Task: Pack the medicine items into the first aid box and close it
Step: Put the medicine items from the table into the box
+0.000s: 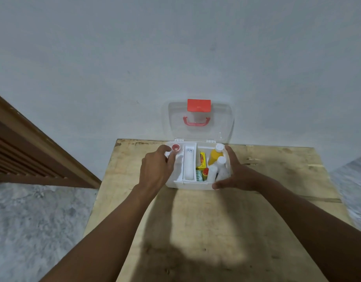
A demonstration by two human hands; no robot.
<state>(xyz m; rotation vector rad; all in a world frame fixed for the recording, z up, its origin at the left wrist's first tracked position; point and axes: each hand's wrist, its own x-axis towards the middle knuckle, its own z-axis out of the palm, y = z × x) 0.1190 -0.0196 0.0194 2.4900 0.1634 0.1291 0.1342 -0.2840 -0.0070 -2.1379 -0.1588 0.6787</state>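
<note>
Bare along the whole visible length: left hand, right hand, left forearm, right forearm. Slim at the wrists, broader toward the elbows.

Left end: the left hand covers the left end of the white plastic first aid box; what its fingers touch cannot be told.
Right wall: hidden by the right hand.
Writing: the marks on the long white roll and the small yellow carton are too small to read.
Green packet: only part shows.
Arms: cut off at the bottom edge.
Pale wooden table: cut off at the bottom too.
</note>
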